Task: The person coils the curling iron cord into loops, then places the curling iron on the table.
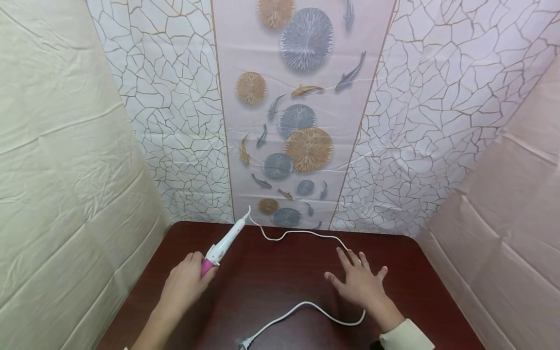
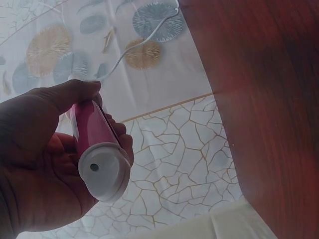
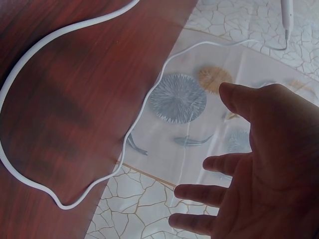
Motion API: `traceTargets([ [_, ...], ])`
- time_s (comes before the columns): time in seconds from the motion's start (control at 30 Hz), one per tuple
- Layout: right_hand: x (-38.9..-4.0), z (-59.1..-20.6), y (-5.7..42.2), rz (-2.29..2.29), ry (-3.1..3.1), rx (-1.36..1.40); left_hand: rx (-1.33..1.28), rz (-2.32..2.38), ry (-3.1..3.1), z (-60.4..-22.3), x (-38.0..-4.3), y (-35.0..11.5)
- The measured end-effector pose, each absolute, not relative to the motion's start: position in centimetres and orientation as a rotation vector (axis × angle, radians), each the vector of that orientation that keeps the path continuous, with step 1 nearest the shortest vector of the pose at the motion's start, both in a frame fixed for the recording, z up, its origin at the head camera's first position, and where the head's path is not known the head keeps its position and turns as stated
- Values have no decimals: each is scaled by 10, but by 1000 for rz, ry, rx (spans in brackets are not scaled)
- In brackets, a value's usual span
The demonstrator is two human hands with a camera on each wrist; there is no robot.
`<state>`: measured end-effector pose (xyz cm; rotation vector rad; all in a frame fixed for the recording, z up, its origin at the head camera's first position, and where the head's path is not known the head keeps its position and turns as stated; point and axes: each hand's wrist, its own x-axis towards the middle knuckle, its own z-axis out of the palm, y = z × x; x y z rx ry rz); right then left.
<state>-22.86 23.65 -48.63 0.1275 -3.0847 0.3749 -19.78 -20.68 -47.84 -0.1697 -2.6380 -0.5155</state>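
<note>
My left hand (image 1: 185, 282) grips a white and pink hair straightener (image 1: 227, 243) around its pink part, with the white handle tilted up and away to the right. In the left wrist view, the thumb and curled fingers lie around the pink section (image 2: 92, 124), and its rounded white end (image 2: 104, 174) faces the camera. From the far end of the handle runs a white power cord (image 1: 302, 232) that loops across toward the right. My right hand (image 1: 360, 284) hovers over the right side with its fingers spread, holding nothing. It hides part of the cord in the head view.
The dark red-brown table (image 1: 262, 272) bears the near stretch of cord, and its plug (image 1: 245, 344) lies close to the front edge. Behind stands a patterned cloth backdrop (image 1: 183, 121); pale cloth walls (image 1: 57, 170) close in both sides.
</note>
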Motion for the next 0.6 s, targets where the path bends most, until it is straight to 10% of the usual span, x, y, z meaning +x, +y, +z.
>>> traceTargets([
  [0.6,-257,-495,236,554,-2732,478,-261,-568,-2618,-463,-204,-191],
])
